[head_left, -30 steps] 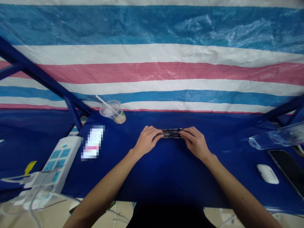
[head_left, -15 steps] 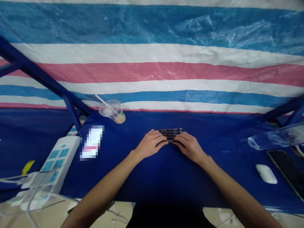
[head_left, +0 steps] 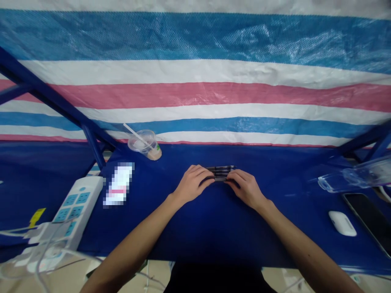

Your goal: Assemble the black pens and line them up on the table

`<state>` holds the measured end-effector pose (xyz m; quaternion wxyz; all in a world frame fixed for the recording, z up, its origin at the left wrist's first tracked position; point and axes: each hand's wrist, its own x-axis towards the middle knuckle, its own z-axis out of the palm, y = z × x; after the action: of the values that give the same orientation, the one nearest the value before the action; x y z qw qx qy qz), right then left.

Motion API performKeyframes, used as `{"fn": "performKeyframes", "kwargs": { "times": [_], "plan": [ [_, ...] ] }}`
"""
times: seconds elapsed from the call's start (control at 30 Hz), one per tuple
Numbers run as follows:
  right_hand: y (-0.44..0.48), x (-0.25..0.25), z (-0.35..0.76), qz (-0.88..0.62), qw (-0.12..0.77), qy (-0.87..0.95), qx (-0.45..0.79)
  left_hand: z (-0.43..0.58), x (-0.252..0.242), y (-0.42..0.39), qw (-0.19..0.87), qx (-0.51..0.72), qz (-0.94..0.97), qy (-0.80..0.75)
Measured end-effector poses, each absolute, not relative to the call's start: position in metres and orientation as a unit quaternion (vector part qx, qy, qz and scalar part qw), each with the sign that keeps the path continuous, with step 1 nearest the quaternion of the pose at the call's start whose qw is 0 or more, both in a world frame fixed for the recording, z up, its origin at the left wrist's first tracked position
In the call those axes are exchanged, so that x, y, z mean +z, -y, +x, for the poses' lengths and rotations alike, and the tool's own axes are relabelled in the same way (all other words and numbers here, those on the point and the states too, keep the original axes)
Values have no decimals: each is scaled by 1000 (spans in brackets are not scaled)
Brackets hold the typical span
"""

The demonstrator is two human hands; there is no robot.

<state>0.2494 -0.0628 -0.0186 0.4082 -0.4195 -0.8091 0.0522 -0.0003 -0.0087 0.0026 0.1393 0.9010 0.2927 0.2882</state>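
Several dark pens (head_left: pixel 220 172) lie side by side in a row on the blue table (head_left: pixel 214 228), running left to right. My left hand (head_left: pixel 195 182) is closed on the left ends of the pens, thumb at the near side and fingers over the top. At the right ends my right hand (head_left: pixel 244 185) grips them in the same way. The fingers cover both ends of the nearest pens, so only their middles show.
A plastic cup (head_left: pixel 146 144) with a straw stands at back left, near a lit, blurred-out screen (head_left: pixel 119 185) and a white power strip (head_left: pixel 77 209). To the right are a white earbud case (head_left: pixel 342 223), a dark phone (head_left: pixel 371 221) and a clear plastic container (head_left: pixel 357 177).
My right hand has shifted slightly to the right along the pens, and more of their middles shows. My left hand stays nearly in place. The view has tilted a little.
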Motion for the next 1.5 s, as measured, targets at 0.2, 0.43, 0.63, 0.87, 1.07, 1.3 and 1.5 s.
{"fn": "performKeyframes", "kwargs": {
  "times": [0.2, 0.43, 0.63, 0.87, 1.07, 1.3, 1.5],
  "plan": [
    [63, -19, 250, -425, 396, 812, 52, -1, 2, 7, 137, 290, 902, -291],
    [63, -19, 250, -428, 390, 813, 64, -1, 0, 6, 141, 312, 898, -275],
    [63, -19, 250, -431, 385, 813, 66, -2, 0, 7, 142, 327, 895, -269],
    [63, -19, 249, -428, 391, 812, 69, -1, 3, 8, 135, 299, 901, -283],
    [64, -18, 248, -430, 388, 813, 66, -1, 1, 6, 119, 281, 909, -285],
    [63, -20, 249, -433, 379, 815, 61, -1, 0, 6, 128, 308, 903, -270],
    [63, -19, 249, -433, 380, 815, 62, -2, 2, 6, 129, 307, 902, -274]
  ]
}}
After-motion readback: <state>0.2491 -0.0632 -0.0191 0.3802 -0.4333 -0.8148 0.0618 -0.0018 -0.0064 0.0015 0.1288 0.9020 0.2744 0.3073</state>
